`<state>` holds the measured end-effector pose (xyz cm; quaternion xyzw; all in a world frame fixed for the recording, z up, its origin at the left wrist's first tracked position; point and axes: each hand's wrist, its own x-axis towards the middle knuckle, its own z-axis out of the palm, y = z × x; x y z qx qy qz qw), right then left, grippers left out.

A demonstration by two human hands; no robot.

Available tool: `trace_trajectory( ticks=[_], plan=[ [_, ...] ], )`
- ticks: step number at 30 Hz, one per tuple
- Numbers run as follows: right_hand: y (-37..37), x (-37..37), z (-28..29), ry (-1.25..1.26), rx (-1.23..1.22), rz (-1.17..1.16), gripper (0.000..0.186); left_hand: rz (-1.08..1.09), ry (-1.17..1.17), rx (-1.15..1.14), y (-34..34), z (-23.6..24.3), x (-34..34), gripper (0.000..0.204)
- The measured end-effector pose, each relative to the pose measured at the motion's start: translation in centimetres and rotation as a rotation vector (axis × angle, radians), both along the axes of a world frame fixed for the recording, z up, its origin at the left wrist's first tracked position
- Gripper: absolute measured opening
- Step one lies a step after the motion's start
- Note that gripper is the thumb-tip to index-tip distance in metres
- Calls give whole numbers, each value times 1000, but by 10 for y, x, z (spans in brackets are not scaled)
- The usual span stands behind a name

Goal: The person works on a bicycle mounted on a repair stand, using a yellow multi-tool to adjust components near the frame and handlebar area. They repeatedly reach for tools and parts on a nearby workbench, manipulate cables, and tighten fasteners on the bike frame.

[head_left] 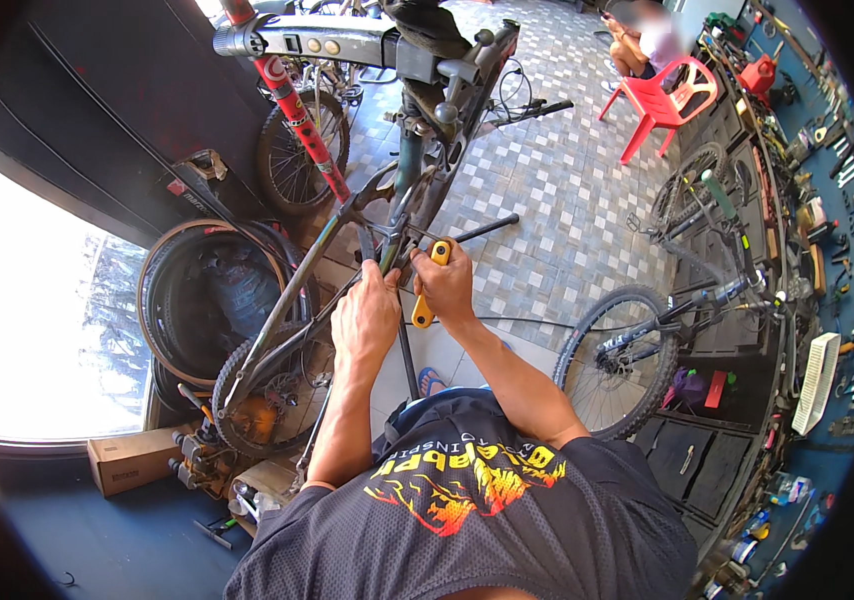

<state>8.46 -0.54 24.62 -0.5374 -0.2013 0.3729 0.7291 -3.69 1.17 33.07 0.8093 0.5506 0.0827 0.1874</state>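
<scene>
A bicycle frame (299,268) without wheels hangs from a clamp (434,62), its red seat post (299,125) held in the stand's arm. My right hand (452,285) is closed around a yellow folding hex key set (423,312), with a thin key reaching toward the linkage (387,228) of the frame. My left hand (367,315) is closed on the frame just below that linkage, beside the right hand. The fingertips of both hands nearly meet. What exactly lies under my left fingers is partly hidden.
Tyres (157,330) and a cardboard box (129,462) are at the left. Another bicycle's wheel (615,362) stands at the right, before a bench and a tool wall (852,270). Farther back are a red plastic chair (659,108) and a seated person (652,42).
</scene>
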Motion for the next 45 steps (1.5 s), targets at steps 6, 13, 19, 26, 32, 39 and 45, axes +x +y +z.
trace_trajectory(
  ticks=[6, 13, 19, 26, 32, 39, 45],
  plan=[
    [-3, -4, -13, -186, -56, -33, 20, 8, -2, -59, -2, -9, -9, 37],
    [5, -8, -32, -376, -39, -129, 20, 1, -10, -74, 2, -11, -13, 37],
    [10, -7, -45, -299, -62, -129, 20, -8, -36, -73, 3, -10, -12, 38],
    [13, -6, -52, -305, -5, -141, 20, 6, -28, -96, 4, -12, -10, 37],
    [4, -15, -37, -117, -47, -134, 20, -65, -256, -6, -1, -31, -31, 33],
    [-16, -20, -4, 66, -105, -50, 21, 128, -357, -556, -44, -29, -109, 48],
    [-17, -28, 9, 289, -211, 5, 19, 78, -352, -550, -49, -36, -127, 46]
  ],
)
